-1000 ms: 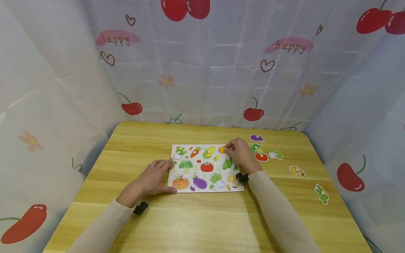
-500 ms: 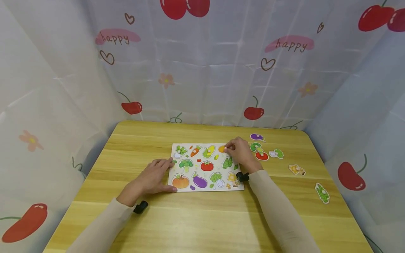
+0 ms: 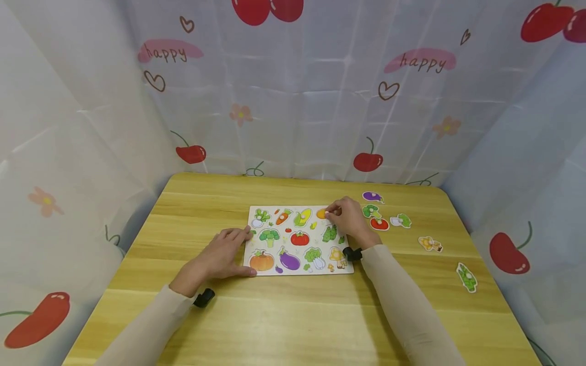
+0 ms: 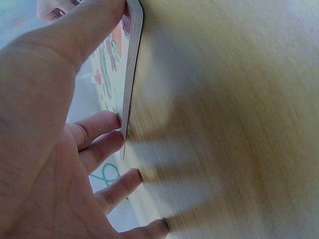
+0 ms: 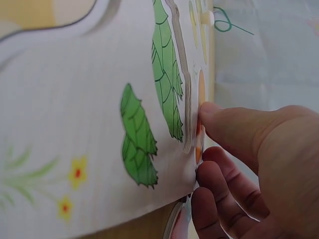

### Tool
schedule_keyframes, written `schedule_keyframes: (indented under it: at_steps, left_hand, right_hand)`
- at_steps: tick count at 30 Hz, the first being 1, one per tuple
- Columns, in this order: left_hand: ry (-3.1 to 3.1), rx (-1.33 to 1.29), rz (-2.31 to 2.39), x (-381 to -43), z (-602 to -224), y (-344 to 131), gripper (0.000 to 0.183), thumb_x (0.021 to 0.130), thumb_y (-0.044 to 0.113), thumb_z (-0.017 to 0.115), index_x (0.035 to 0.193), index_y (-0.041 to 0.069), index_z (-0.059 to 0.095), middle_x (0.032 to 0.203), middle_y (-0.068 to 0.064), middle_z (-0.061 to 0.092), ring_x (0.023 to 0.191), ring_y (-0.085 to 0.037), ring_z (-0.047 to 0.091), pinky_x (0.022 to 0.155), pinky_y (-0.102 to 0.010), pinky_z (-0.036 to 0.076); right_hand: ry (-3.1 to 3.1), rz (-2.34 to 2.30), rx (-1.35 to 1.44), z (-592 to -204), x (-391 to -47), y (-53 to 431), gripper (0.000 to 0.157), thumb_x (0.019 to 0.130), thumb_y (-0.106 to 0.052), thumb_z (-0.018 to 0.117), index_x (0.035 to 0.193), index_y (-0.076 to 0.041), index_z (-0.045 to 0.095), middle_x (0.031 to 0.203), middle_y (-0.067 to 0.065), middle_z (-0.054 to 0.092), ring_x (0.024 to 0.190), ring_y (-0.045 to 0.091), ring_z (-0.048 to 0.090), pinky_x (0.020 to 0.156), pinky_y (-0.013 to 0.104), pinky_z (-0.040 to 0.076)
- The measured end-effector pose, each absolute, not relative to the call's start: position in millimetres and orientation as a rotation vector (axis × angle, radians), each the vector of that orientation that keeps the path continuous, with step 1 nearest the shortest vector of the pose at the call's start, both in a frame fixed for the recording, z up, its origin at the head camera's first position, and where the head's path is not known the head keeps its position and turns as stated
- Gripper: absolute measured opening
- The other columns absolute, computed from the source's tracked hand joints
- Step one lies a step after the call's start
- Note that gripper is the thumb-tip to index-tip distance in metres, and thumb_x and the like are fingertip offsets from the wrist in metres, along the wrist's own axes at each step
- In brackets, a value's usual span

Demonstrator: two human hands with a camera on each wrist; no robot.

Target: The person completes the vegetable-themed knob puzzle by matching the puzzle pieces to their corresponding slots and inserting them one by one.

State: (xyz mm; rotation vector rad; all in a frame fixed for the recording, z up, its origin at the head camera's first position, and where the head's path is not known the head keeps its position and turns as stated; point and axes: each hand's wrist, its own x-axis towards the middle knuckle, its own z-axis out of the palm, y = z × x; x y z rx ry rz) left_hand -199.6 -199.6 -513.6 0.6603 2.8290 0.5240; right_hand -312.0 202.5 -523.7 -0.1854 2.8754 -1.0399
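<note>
A white vegetable puzzle board point(image 3: 297, 273) lies flat on the table. My left hand point(image 3: 217, 256) touches its left side, fingers extended and spread, with the thumb point(image 4: 94, 30) at the near left corner. At the far right corner my right hand point(image 3: 350, 221) pinches an orange puzzle piece point(image 3: 321, 213) between thumb and fingers; its kind is partly hidden. In the right wrist view the orange piece point(image 5: 201, 92) shows edge-on beneath the thumb. Radish point(image 3: 260, 218), carrot point(image 3: 283, 217) and corn point(image 3: 302, 218) pieces sit along the board's far row.
Loose pieces lie right of the board: an eggplant point(image 3: 373, 197), a broccoli point(image 3: 370, 211), a tomato point(image 3: 379, 223), a cabbage point(image 3: 401, 220), a mushroom point(image 3: 429, 244) and a green vegetable point(image 3: 467, 278). A cherry-print curtain point(image 3: 293, 122) hangs behind the wooden table point(image 3: 293, 315).
Both hands keep their places on the board, the right still pinching the orange piece. The head view has shifted very slightly.
</note>
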Motion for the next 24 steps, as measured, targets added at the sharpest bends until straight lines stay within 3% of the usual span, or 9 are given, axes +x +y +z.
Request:
schedule_keyframes:
  at_steps: [10, 16, 24]
  left_hand:
    - [2.834, 0.679, 0.523, -199.7, -514.7, -200.5, 0.111, 0.092, 0.062, 0.096, 0.172, 0.001, 0.049, 0.183, -0.02, 0.048, 0.165, -0.053, 0.046, 0.139, -0.074, 0.036]
    - [2.835, 0.677, 0.519, -198.8, -512.4, -199.8, 0.112, 0.093, 0.061, 0.096, 0.173, 0.0, 0.048, 0.183, -0.02, 0.048, 0.165, -0.053, 0.046, 0.139, -0.074, 0.036]
    - [2.828, 0.668, 0.515, -199.4, -512.5, -199.7, 0.114, 0.093, 0.063, 0.096, 0.174, 0.001, 0.046, 0.184, -0.02, 0.047, 0.166, -0.054, 0.045, 0.138, -0.076, 0.036]
  right_hand:
    - [2.908, -1.094, -0.227, -521.3, -310.4, 211.1, 0.024, 0.11, -0.023, 0.084, 0.126, -0.005, 0.087, 0.121, 0.017, 0.07, 0.107, 0.031, 0.063, 0.088, 0.037, 0.056]
    - [2.947, -1.1, -0.282, -518.4, -310.9, 223.0, 0.023, 0.11, -0.018, 0.082, 0.127, -0.003, 0.086, 0.126, 0.02, 0.073, 0.108, 0.034, 0.068, 0.092, 0.043, 0.061]
    - [3.033, -1.071, -0.327, -513.7, -311.9, 245.8, 0.024, 0.107, -0.016, 0.086, 0.126, -0.001, 0.086, 0.128, 0.023, 0.077, 0.105, 0.038, 0.075, 0.087, 0.045, 0.065]
